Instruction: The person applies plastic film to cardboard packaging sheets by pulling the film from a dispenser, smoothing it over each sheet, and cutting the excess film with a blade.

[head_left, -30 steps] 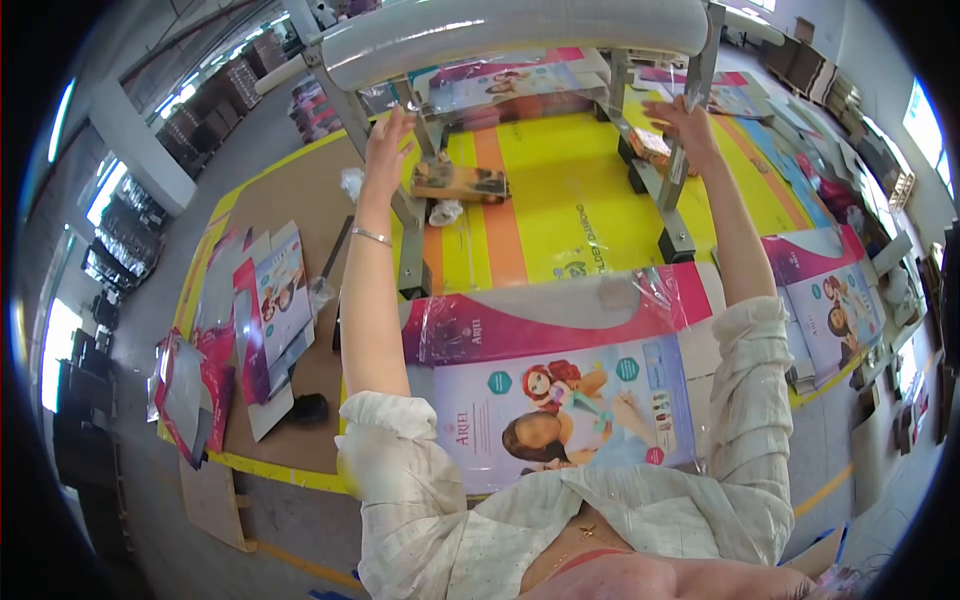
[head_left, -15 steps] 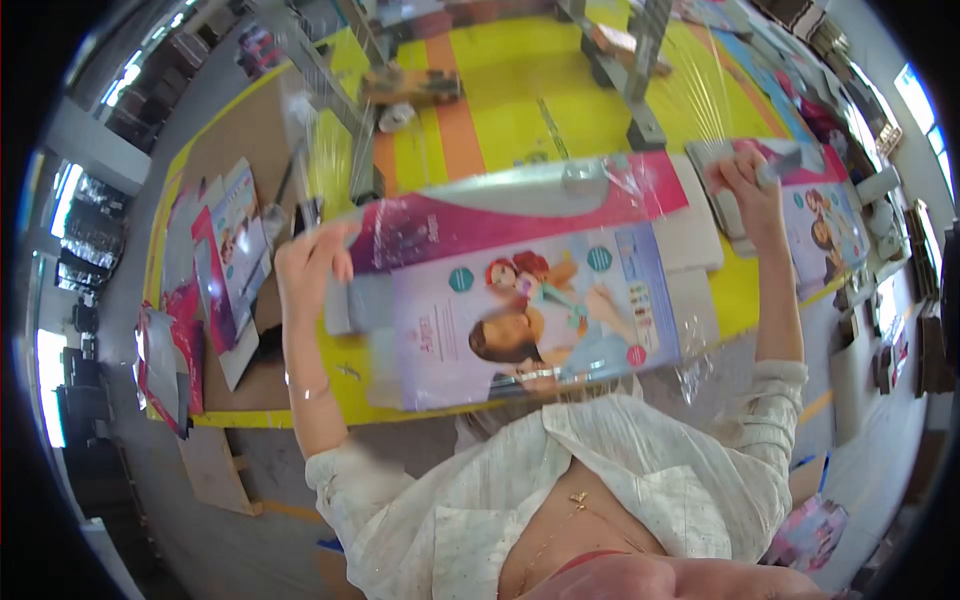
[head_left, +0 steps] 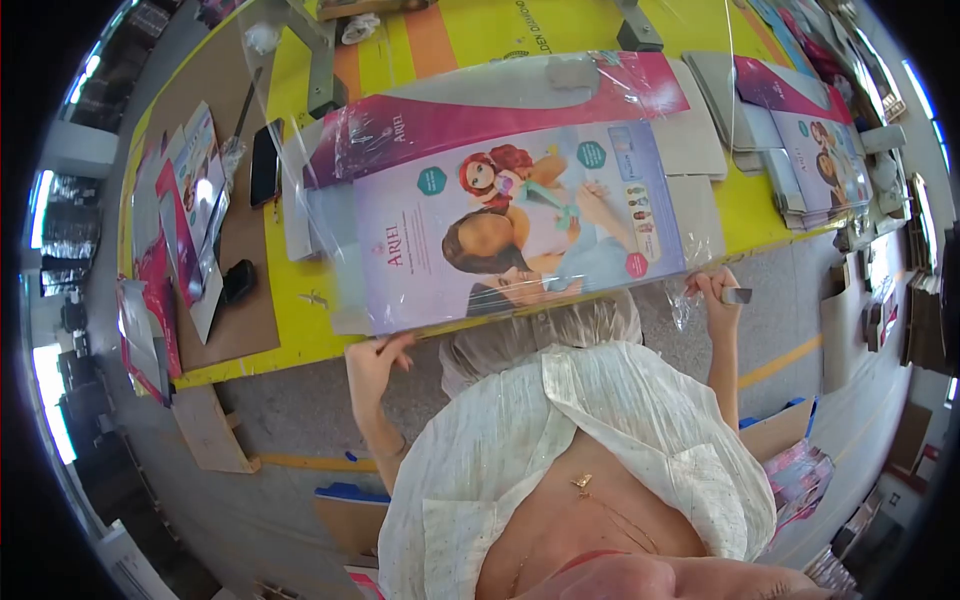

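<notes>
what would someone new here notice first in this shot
Probably the large pink and lilac printed board marked ARIEL, lying in the middle of the yellow table with shiny clear film over it. Next, likely, the two hands at the near side: the left hand by the board's near left corner, and the right hand off its near right corner, a flat grey piece sticking out of it.

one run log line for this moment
left hand: at near edge of yellow table, grip unclear | right hand: holding small grey tool | clear film: over printed cardboard
</notes>
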Tool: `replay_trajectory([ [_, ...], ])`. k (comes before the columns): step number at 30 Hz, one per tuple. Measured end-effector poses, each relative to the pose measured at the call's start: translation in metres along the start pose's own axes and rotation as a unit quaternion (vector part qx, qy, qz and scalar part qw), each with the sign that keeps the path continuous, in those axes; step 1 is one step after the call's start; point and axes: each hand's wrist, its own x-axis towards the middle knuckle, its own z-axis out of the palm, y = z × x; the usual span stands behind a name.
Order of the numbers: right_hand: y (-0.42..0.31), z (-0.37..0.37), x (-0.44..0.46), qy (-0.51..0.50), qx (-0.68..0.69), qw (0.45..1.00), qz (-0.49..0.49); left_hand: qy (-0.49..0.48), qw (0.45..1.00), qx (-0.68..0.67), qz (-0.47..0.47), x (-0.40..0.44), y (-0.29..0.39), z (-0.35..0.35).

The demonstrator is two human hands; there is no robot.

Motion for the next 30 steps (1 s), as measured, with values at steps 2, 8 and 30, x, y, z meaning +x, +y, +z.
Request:
replay_trajectory([
  [2,0.007,-0.001,0.001,0.041,-0.033,0.998,-0.021,0.062,0.997,0.040,0.000,0.005,-0.008,-0.001],
  [8,-0.021,-0.042,0.036,0.200,-0.075,0.974,-0.073,0.082,0.984,0.136,-0.084,0.000,0.020,-0.052],
  [30,-0.308,0.441,0.249,-0.045,-0.399,0.655,-0.640,0.113,0.947,-0.098,0.285,0.208,0.263,-0.089],
])
